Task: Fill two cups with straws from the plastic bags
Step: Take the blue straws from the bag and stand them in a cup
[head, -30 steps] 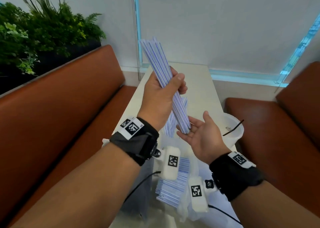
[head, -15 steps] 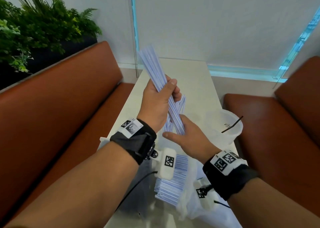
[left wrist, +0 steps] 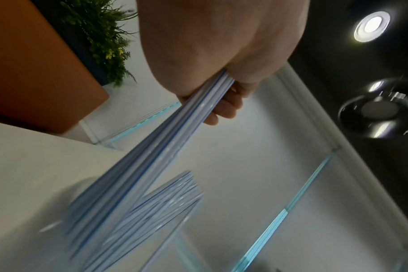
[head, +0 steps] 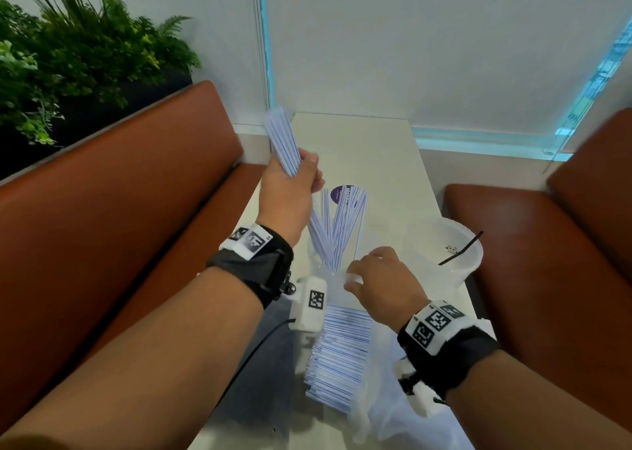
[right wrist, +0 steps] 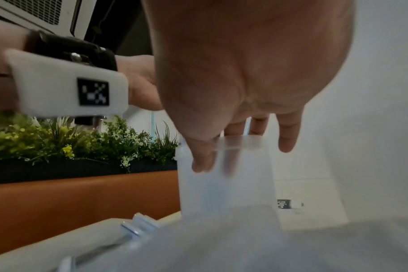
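Observation:
My left hand grips a bundle of white, blue-striped wrapped straws around its middle, tilted with the top leaning left. In the left wrist view the bundle runs down from my fist. Its lower end reaches the mouth of a clear cup that holds several straws leaning right. My right hand pinches this cup's rim, thumb on the near side and fingers behind, as the right wrist view shows on the cup. A plastic bag with a stack of straws lies in front.
A second clear cup stands at the table's right edge with a black tie across it. The narrow white table runs between two brown benches. Plants stand behind the left bench.
My left hand has lowered the bundle and swung its lower end down to the cup. My right hand has left the bundle's lower end and taken the cup's rim.

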Available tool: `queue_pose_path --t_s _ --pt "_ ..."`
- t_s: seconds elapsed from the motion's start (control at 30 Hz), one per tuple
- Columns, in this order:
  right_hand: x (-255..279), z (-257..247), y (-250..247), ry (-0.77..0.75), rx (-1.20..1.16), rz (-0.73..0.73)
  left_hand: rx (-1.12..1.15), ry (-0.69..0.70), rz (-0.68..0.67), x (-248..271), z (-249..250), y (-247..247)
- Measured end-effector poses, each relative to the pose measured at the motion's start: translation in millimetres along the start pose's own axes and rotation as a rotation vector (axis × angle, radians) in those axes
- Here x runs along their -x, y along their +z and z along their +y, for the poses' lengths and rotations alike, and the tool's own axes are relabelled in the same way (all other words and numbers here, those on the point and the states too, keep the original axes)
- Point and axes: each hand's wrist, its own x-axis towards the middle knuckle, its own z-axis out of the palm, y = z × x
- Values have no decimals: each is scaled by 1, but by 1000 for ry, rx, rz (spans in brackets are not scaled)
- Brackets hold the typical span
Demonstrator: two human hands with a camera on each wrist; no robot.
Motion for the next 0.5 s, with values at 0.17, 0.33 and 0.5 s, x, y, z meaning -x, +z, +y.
queue_pose_path --t_s 0.17,0.33,0.5 --pt "-7 10 13 -80 -33 -13 -464 -93 -3 9 -53 -12" --pt "-11 15 19 -127 -16 5 -687 -207 -264 4 -75 -6" --pt "-5 13 12 -216 34 31 -732 -347 -432 4 -77 -18"
